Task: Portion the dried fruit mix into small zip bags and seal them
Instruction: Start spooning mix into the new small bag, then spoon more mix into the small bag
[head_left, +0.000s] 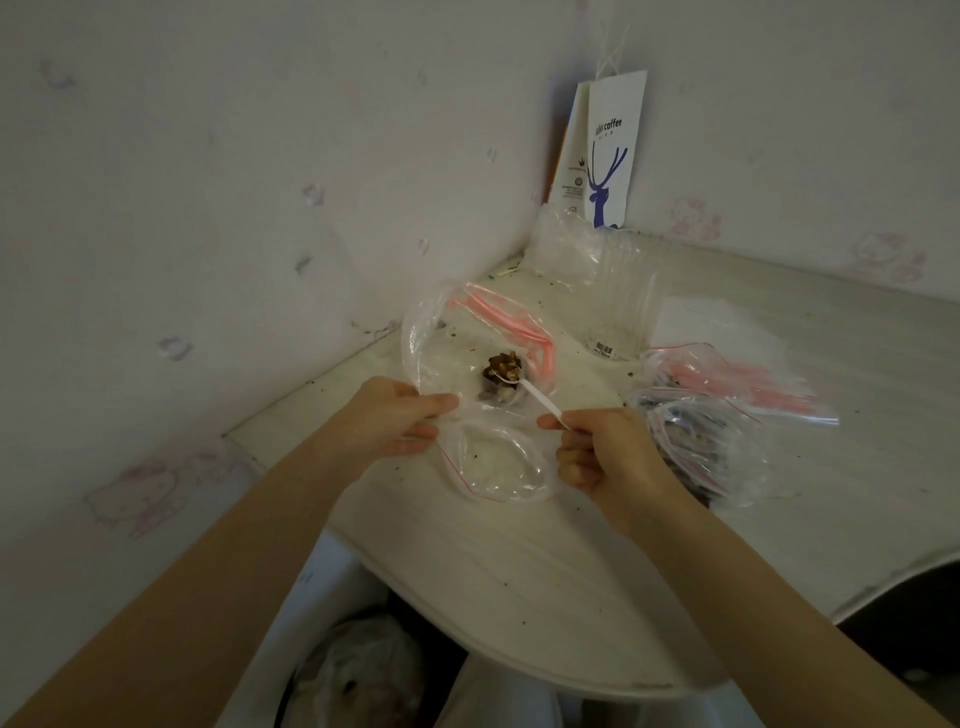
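Left hand (395, 415) is pinching the left edge of a small clear red-lined zip bag (498, 462) lying open on the pale table (519, 571). Right hand (602, 452), fingers curled, is gripping a white plastic spoon (540, 397) heaped with brown dried fruit mix (501, 366) just beyond the bag.

We note two walls (208, 182) meeting in a corner, papered pale with faint pink cartoon-cat motifs. A pale wood-grain table (519, 571) with a rounded front edge fills that corner, and dark specks dot its surface. A white paper bag (615, 156) printed with a blue deer stands against the wall. Lighting is dim.
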